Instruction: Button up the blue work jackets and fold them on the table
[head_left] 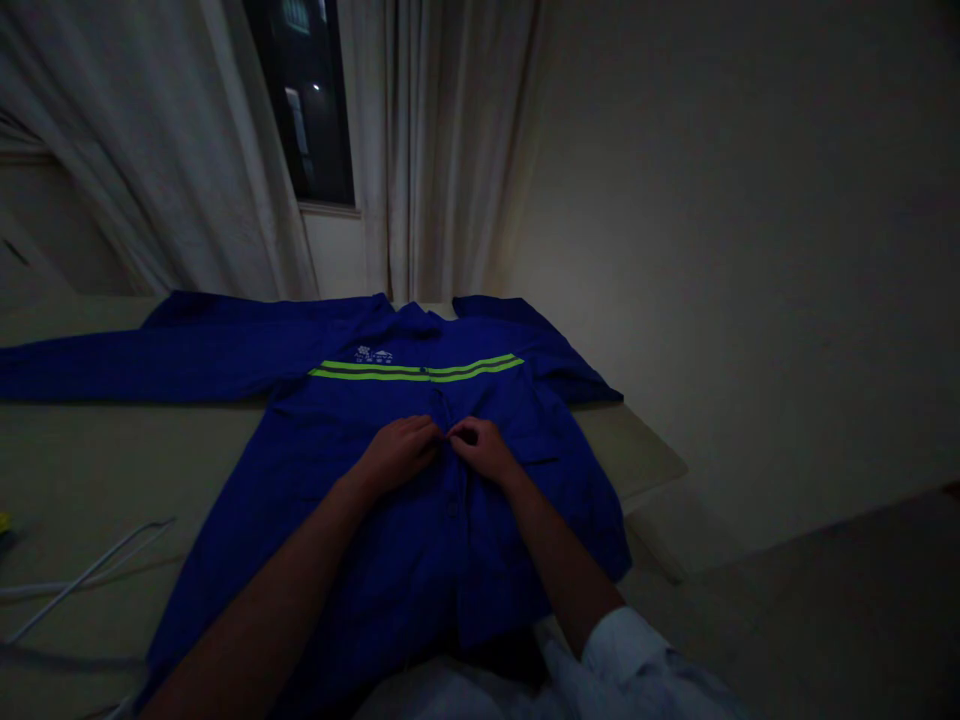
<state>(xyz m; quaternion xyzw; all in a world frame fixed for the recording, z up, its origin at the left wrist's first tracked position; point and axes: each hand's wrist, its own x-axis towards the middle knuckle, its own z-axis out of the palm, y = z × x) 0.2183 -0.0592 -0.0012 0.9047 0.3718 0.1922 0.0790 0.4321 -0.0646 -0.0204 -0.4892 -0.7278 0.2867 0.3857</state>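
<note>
A blue work jacket [390, 540] with two yellow-green stripes [420, 368] across the chest lies flat, front up, on a pale table [97, 470]. My left hand [401, 450] and my right hand [484, 448] meet at the jacket's front placket, just below the chest. Both have their fingers curled and pinched on the placket fabric, fingertips almost touching. What sits between the fingertips is too small and dark to make out. One sleeve stretches far out to the left.
A white clothes hanger [90, 570] lies on the table at the left. White curtains [172, 150] and a dark window [307, 100] stand behind the table. A plain wall and the floor are to the right; the room is dim.
</note>
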